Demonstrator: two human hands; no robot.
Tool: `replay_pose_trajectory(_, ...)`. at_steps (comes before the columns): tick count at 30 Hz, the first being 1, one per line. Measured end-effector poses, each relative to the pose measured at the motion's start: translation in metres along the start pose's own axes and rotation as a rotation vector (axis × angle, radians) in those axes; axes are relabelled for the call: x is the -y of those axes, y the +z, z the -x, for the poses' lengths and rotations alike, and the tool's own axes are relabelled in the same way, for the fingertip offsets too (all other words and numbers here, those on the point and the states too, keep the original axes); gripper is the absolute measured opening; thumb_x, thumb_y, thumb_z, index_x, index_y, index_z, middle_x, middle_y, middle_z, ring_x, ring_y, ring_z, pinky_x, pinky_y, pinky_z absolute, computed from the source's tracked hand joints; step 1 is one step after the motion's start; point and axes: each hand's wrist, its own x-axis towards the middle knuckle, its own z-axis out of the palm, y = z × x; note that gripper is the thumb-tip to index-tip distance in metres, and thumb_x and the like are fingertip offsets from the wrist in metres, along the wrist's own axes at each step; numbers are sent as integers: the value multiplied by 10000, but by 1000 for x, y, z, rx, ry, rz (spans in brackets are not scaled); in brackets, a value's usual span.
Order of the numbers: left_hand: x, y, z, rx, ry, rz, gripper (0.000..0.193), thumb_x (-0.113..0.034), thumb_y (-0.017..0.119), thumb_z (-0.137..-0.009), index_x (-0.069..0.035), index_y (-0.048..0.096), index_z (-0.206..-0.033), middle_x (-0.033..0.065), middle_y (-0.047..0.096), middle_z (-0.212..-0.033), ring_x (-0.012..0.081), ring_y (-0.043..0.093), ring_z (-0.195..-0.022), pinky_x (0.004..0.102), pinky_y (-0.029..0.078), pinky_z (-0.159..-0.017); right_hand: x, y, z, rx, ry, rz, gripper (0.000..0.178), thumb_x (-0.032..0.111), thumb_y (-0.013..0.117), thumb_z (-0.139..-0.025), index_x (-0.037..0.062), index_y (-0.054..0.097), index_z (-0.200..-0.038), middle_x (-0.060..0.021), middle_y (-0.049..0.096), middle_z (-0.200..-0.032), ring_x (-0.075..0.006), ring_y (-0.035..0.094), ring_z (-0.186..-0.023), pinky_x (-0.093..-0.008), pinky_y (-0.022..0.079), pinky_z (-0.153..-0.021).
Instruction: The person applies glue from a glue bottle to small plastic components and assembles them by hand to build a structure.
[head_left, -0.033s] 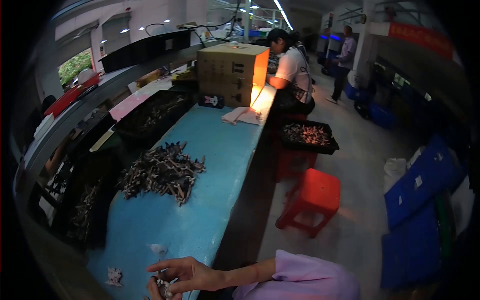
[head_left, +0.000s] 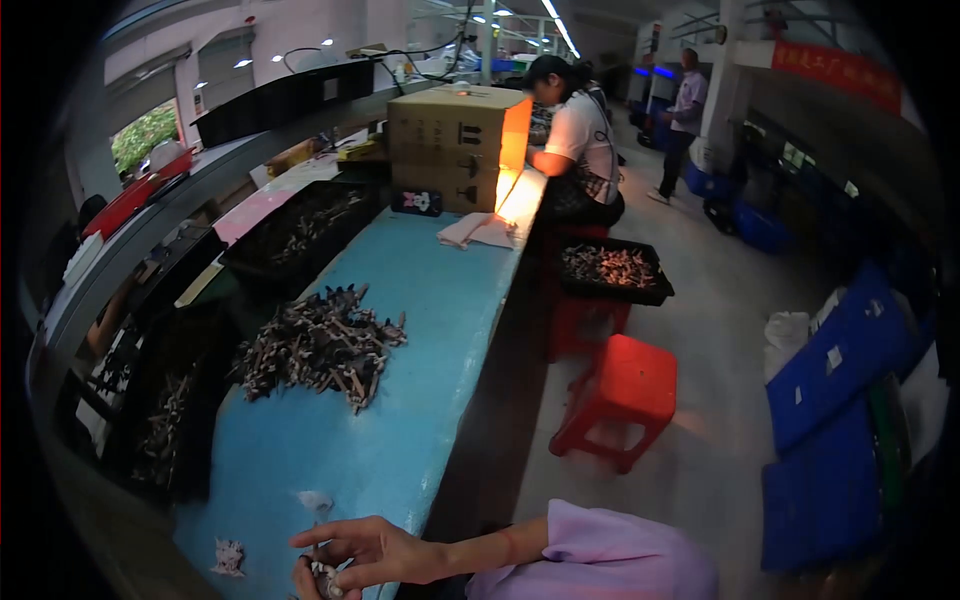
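Observation:
My right hand (head_left: 378, 552) reaches in from the lower right under a lilac sleeve. Its thumb presses on a small grey-and-white piece (head_left: 322, 576) at the lower edge, and its index finger stretches left above it. Against the piece's left side rest a few fingers of what looks like my left hand (head_left: 303, 577), mostly cut off by the frame. Just beyond the fingers is a small pale blob (head_left: 315, 499), its kind unclear. A whitish, rough-edged piece (head_left: 228, 557) lies on the blue table top (head_left: 420, 400) to the left. Farther up sits a heap of small brown-and-grey pieces (head_left: 320, 345).
Black trays of similar pieces (head_left: 300, 230) line the table's left side. A cardboard box (head_left: 450, 150), lit inside, stands at the far end beside a seated person (head_left: 585, 140). To the right are a red stool (head_left: 630, 390), a black tray (head_left: 615, 272) and blue crates (head_left: 830, 370).

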Motion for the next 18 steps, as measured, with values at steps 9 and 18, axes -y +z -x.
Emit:
replay_pose_trajectory(9, 4, -9, 5, 20, -65, 7, 555, -137, 509, -868, 20, 264, -1341, 207, 416, -1252, 281, 475, -1097, 343, 418, -898, -13, 8, -13, 96, -36, -117, 540, 95, 574, -828, 35, 355, -1318, -28, 579, -840, -31, 496, -670, -163, 374, -534)
replay_pose_trajectory(18, 21, -11, 6, 164, -74, 34, 593, -132, 487, -867, -30, 195, -1372, 192, 346, -1285, 272, 467, -1073, 347, 409, -889, -4, 10, -9, 62, -22, -134, 524, 89, 577, -829, 21, 364, -1303, -26, 572, -810, -35, 480, -623, -166, 364, -521)
